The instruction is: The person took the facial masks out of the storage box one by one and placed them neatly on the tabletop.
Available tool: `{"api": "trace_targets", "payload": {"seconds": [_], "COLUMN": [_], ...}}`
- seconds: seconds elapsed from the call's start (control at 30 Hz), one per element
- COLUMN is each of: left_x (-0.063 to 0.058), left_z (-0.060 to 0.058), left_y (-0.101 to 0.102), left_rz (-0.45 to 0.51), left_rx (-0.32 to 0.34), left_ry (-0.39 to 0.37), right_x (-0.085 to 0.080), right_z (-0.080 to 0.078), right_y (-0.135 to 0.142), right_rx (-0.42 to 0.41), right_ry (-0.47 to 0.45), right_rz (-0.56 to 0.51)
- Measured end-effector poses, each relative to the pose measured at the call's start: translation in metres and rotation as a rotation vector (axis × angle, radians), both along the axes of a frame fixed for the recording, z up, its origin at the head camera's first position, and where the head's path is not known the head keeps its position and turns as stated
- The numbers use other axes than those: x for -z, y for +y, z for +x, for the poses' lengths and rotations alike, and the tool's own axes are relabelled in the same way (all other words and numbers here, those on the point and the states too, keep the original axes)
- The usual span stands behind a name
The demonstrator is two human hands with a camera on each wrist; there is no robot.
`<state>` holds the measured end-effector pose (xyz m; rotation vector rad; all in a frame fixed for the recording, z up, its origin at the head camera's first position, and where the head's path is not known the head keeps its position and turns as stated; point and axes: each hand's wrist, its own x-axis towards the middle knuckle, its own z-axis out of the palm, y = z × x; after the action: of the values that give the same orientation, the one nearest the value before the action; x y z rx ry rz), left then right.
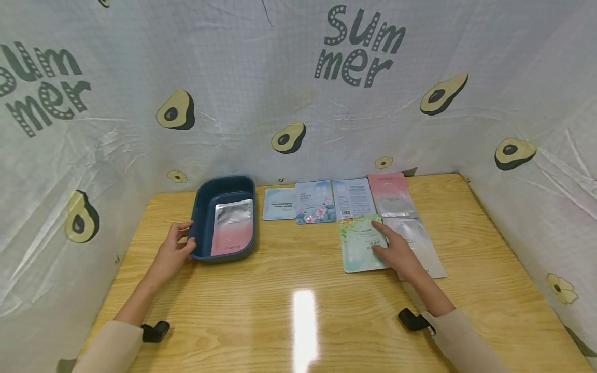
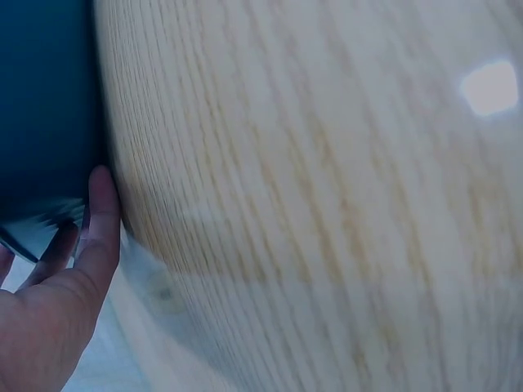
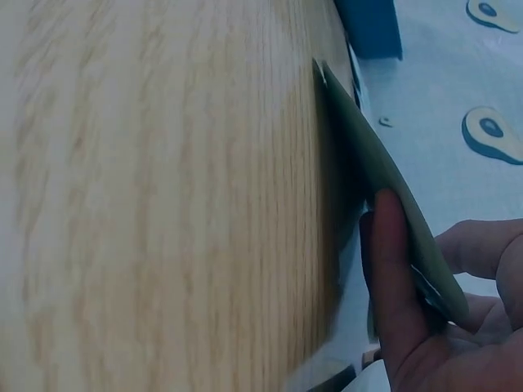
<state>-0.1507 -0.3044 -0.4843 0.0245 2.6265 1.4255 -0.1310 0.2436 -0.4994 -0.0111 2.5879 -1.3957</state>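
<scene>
My right hand pinches the right edge of a green sheet mask packet; in the right wrist view the packet is edge-on and tilted, its lower side held between fingers and thumb. Beneath that hand lies a silver packet, partly covered. On the left, a dark blue plastic bin stands on the table, and my left hand holds its left wall near the front corner. Inside the bin rests a pink and silver packet.
Along the back lie a pale blue packet, a flower-printed packet, a white-blue packet with text and another pink and silver packet. A printed sheet hangs behind and beside the wooden table.
</scene>
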Motion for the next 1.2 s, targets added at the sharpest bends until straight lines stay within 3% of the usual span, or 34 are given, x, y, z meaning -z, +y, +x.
{"api": "trace_targets", "payload": {"seconds": [0.27,0.57,0.73,0.97,1.2], "left_x": [0.001,0.002,0.003,0.003,0.003], "left_z": [0.001,0.0,0.001,0.002,0.001], "left_y": [0.001,0.002,0.001,0.001,0.001], "left_rz": [0.007,0.011,0.015,0.002,-0.008], "left_rx": [0.0,-0.007,-0.01,-0.012,-0.008], "left_ry": [0.004,0.022,0.009,0.002,0.009], "right_x": [-0.003,-0.018,-0.025,-0.038,-0.05], "right_z": [0.001,0.004,0.006,0.004,-0.005], "right_y": [0.003,0.005,0.002,-0.002,-0.014], "right_rx": [-0.053,-0.096,-0.119,-0.149,-0.211], "right_ry": [-0.043,-0.052,-0.071,-0.011,0.031], "right_rz": [0.022,-0.033,0.043,0.123,0.067]}}
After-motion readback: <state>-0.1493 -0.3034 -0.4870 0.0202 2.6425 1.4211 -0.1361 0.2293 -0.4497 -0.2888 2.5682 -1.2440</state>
